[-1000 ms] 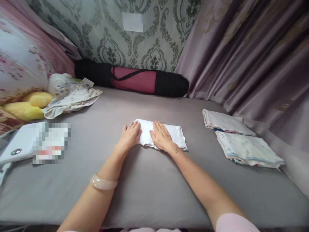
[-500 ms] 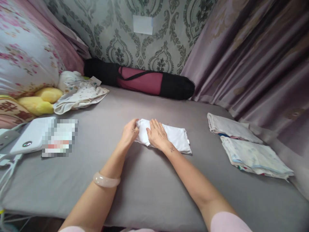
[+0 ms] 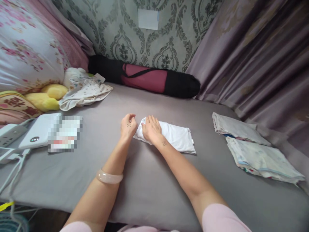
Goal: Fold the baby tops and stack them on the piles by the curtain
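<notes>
A white folded cloth, with a small tag on its right edge, lies on the grey bed sheet in front of me. My right hand rests flat on its left part, fingers stretched out and pointing away from me. Just off the cloth's left end is my left hand, its fingers loosely curled with nothing visible in them. A pale bangle circles my left forearm. The part of the cloth under my right palm is hidden.
Two folded cloth stacks, a farther one and a nearer one, lie at right. At left are a white power bank, a power strip, cables and a crumpled cloth. A black and maroon long bag lies along the wall.
My left hand has let go of the cloth's left end and moved slightly left. My right hand has slid left along the cloth. The view has shifted a little.
</notes>
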`<state>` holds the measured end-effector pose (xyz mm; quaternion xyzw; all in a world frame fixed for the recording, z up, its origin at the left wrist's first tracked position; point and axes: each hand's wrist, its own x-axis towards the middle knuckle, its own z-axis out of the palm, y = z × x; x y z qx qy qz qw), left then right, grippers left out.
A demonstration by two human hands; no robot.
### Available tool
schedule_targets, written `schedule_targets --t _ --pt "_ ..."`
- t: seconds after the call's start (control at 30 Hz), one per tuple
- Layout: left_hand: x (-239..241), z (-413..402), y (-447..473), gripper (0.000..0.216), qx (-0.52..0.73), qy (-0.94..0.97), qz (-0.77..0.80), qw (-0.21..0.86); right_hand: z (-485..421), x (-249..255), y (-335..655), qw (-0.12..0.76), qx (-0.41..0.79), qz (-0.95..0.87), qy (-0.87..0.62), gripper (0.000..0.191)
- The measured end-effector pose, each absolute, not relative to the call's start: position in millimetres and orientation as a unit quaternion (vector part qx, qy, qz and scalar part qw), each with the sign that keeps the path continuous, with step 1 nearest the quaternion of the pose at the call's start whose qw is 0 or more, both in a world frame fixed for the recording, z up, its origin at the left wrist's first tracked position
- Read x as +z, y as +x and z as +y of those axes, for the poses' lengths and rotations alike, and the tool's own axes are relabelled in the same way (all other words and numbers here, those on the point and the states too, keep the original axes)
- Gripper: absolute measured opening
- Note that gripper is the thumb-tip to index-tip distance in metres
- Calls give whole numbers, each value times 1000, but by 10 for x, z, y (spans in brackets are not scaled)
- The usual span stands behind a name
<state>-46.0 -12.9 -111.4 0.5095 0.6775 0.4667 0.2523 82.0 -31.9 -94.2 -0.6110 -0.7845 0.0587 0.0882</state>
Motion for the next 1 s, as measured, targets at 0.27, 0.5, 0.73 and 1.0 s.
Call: schedule_targets --t 0.27,0.5,0.73,1.0 --pt "-1127 -110 -444 33 475 510 672 251 -296 -1078 722 80 100 -785 -606 62" --pt "-1052 -200 -351 34 460 559 644 249 -445 -788 1122 112 68 -773 -621 60" --pt "-968 -379 -100 34 381 628 638 230 -559 -1106 1351 109 65 -748 -651 61" --pt "-1057 -434 -26 35 350 683 606 210 -637 -950 1631 120 96 -760 -631 60"
